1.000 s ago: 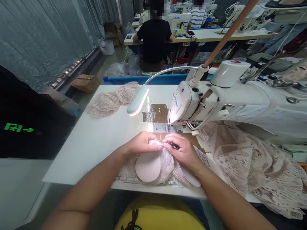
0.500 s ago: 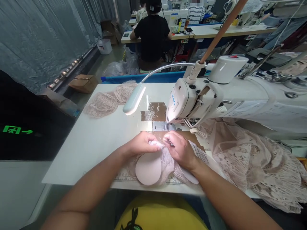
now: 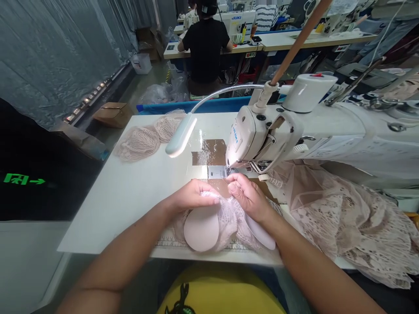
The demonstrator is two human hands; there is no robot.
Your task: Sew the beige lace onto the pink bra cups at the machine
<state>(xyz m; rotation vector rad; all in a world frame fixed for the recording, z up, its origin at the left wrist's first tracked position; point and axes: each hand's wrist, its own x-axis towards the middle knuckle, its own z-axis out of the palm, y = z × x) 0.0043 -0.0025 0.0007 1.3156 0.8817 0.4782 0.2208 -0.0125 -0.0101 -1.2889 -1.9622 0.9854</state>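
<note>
A pale pink lace bra piece (image 3: pixel 227 218) lies at the front of the table, with one smooth rounded cup (image 3: pixel 201 229) facing up and a second cup (image 3: pixel 260 231) partly under my right wrist. My left hand (image 3: pixel 195 194) pinches the lace's upper edge between thumb and fingers. Just right of it, my right hand (image 3: pixel 247 196) is closed in a pinch by the needle plate (image 3: pixel 216 172). Something thin shows at its fingertips, too small to make out. Above stands the white sewing machine head (image 3: pixel 245 135).
A lit lamp (image 3: pixel 181 135) on a bent neck hangs over the table. Beige lace bundles (image 3: pixel 140 141) lie at the back left. A heap of beige lace fabric (image 3: pixel 353 218) covers the right side. Ahead, a person in black (image 3: pixel 208 48) sits at another table.
My right hand has moved slightly up and right, off the lace edge toward the needle plate. More of the right cup now shows. My left hand stays on the lace.
</note>
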